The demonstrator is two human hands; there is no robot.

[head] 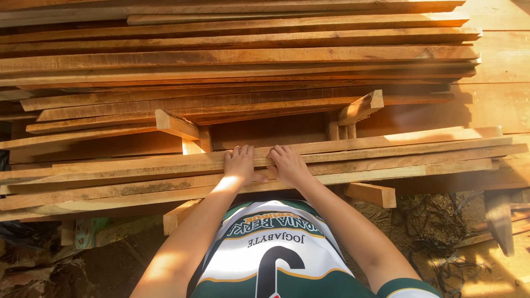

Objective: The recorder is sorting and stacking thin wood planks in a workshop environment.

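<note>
Hands of the person lay side by side at the centre of the frame, palms down on a long thin plank (386,157) that ran across the picture from lower left to right. Left hand (240,164) rested flat with its fingers extended forward and held close together, the thumb reaching toward the other hand. Right hand (288,164) lay just beside it, fingers likewise stretched forward and slightly fanned over the plank's top face; neither hand curled around an edge as far as could be seen. The plank belonged to a low layer of similar boards (110,190), stacked edge to edge directly in front of the person's white and green jersey (276,259). Short wooden spacer blocks (176,126) stood behind this layer, left and right of centre, and carried a taller pile of planks (237,55) filling the upper half of the frame. A further block end (372,194) projected beneath the layer at lower right. Bare ground (110,265) showed at lower left, in shadow.
</note>
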